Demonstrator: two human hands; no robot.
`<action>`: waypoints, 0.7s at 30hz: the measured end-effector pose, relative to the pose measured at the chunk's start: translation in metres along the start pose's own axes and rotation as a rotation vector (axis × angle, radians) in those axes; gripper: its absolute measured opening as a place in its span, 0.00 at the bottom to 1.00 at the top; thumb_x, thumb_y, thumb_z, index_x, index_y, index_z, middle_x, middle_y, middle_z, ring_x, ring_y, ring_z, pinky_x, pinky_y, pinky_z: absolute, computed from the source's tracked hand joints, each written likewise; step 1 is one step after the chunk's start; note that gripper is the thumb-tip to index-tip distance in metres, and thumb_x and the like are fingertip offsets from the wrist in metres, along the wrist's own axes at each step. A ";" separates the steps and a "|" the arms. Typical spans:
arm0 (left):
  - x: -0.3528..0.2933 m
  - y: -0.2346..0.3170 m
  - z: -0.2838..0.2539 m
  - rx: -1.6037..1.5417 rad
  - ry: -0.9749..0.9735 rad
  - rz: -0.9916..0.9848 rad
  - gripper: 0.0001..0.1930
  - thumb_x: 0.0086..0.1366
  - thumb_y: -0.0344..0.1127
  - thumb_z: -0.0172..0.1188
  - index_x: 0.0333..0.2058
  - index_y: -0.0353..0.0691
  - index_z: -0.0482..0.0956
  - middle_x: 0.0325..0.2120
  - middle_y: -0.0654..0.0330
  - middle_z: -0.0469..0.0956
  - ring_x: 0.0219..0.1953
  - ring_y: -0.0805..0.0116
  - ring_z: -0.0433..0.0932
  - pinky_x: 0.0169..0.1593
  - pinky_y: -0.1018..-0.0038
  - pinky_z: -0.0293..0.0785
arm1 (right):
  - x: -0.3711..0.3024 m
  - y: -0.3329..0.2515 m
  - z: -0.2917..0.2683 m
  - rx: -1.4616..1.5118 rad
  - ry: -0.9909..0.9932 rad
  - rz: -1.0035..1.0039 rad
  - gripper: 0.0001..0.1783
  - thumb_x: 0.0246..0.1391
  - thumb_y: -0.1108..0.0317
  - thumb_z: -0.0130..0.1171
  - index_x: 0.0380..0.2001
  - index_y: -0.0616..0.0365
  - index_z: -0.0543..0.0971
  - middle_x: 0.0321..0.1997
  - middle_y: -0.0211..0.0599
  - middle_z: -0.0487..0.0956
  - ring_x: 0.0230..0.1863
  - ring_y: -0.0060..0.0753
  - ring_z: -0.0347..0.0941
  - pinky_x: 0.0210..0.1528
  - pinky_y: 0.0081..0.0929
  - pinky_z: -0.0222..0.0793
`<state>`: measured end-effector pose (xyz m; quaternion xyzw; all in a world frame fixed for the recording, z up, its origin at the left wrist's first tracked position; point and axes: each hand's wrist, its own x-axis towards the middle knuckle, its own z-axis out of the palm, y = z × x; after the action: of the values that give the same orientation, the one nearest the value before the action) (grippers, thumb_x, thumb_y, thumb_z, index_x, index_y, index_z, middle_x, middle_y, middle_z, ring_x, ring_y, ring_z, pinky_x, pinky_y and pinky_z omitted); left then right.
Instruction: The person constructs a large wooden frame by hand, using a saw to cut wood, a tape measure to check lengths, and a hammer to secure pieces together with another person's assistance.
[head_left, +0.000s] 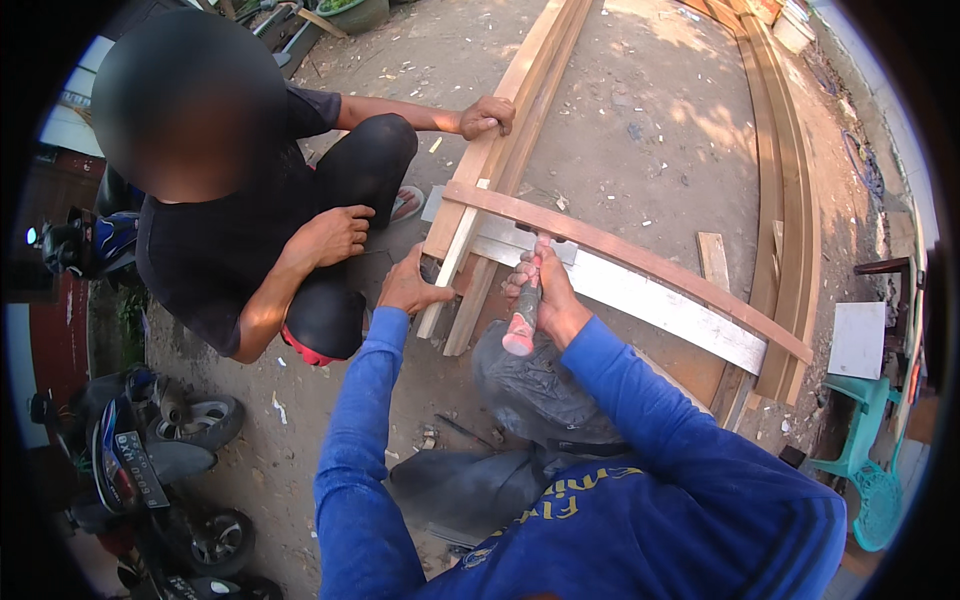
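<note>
My left hand point(408, 284) grips the near end of the left-hand wooden beams point(440, 243), thumb and fingers spread around it. In my right hand point(552, 290) is a hammer, closed fingers around its red and black handle point(524, 318). The hammer's head lies beside a reddish wooden crosspiece point(640, 253), partly hidden. That crosspiece spans from the left beams to the right beams point(775, 200). Under and beside it runs a pale flat board point(670, 318). A co-worker's hand point(487, 117) rests on the left beams farther up.
The co-worker point(225, 230) squats at the left, the other hand point(335, 235) near a knee. Motorcycles point(150, 450) stand at the lower left. A short wood offcut point(713, 260) lies inside the frame. On the right are a green plastic chair point(858, 415) and a white panel point(857, 340).
</note>
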<state>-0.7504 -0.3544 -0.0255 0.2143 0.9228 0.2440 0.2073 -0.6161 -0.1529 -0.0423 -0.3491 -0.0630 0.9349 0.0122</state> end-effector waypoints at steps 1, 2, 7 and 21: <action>-0.006 -0.004 0.003 0.015 -0.006 -0.007 0.47 0.35 0.50 0.75 0.59 0.46 0.71 0.46 0.46 0.82 0.50 0.44 0.80 0.55 0.58 0.75 | 0.001 -0.001 0.006 0.125 0.151 -0.075 0.20 0.70 0.49 0.43 0.24 0.42 0.65 0.15 0.17 0.64 0.16 0.21 0.63 0.23 0.25 0.64; -0.003 0.001 0.006 0.023 -0.008 0.011 0.47 0.35 0.50 0.75 0.59 0.46 0.71 0.46 0.46 0.82 0.51 0.44 0.80 0.55 0.58 0.75 | 0.011 -0.003 0.019 0.190 0.271 -0.073 0.20 0.70 0.49 0.42 0.24 0.42 0.64 0.15 0.18 0.64 0.16 0.21 0.63 0.24 0.25 0.63; 0.001 -0.004 0.005 0.037 -0.037 0.035 0.48 0.35 0.50 0.74 0.60 0.47 0.70 0.47 0.46 0.82 0.51 0.43 0.79 0.56 0.58 0.74 | 0.017 0.001 -0.003 -0.217 -0.192 0.129 0.14 0.69 0.54 0.44 0.32 0.49 0.65 0.19 0.28 0.65 0.20 0.25 0.63 0.22 0.26 0.62; 0.003 -0.006 0.008 -0.024 -0.011 0.036 0.48 0.36 0.48 0.75 0.60 0.45 0.70 0.47 0.45 0.81 0.51 0.44 0.80 0.55 0.59 0.75 | -0.019 0.029 0.052 -0.052 0.155 0.089 0.17 0.69 0.51 0.46 0.28 0.45 0.65 0.14 0.22 0.61 0.16 0.24 0.60 0.23 0.27 0.59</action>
<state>-0.7504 -0.3548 -0.0362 0.2296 0.9147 0.2576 0.2103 -0.6353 -0.1885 0.0050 -0.4230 -0.0708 0.9027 -0.0335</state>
